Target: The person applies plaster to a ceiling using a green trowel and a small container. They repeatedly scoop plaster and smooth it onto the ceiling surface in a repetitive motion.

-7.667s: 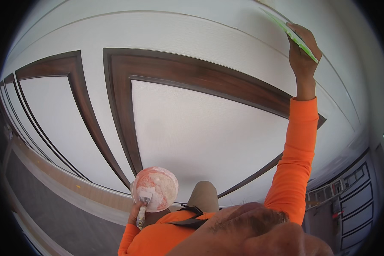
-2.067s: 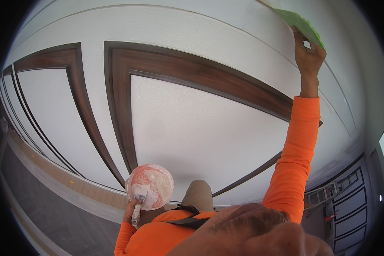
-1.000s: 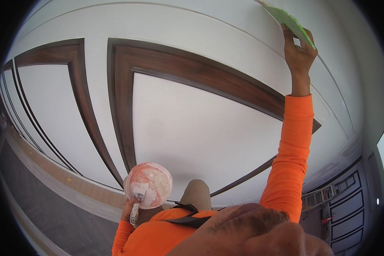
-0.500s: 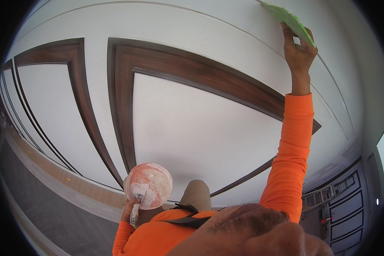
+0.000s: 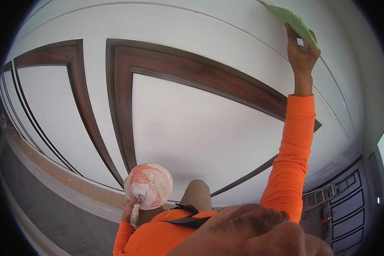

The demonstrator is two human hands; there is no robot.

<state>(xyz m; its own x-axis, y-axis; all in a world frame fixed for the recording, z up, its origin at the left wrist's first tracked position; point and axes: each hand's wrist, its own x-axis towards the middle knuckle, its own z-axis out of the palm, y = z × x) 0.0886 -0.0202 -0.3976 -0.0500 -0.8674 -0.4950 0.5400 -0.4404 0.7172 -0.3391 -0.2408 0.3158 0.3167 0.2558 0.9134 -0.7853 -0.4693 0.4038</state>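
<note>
High on the white wall, my right hand [image 5: 302, 55] is closed on a flat green spreader [image 5: 295, 24], its far edge at the wall by a thin trim line. Thumb and fingers pinch the spreader's near edge. Down in front of my body, my left hand [image 5: 129, 208] holds a round pinkish tub [image 5: 162, 187] by its near side. Pale putty [image 5: 158, 181] coats the inside of the tub. A putty knife [image 5: 135, 214] rests with its blade in the tub, and its smeared handle sticks out over my left hand, whose fingers are partly hidden.
Dark brown wood moulding [image 5: 200, 72] frames white panels on the wall ahead. A wood-toned strip [image 5: 100, 193] runs along the wall's foot, beside a dark grey floor [image 5: 59, 202]. At the lower right a metal ladder [image 5: 324, 195] stands near another panelled wall [image 5: 347, 213].
My right hand has shifted slightly to the right and down in the picture, carrying the green spreader. My left hand, the tub and the putty knife stay where they were.
</note>
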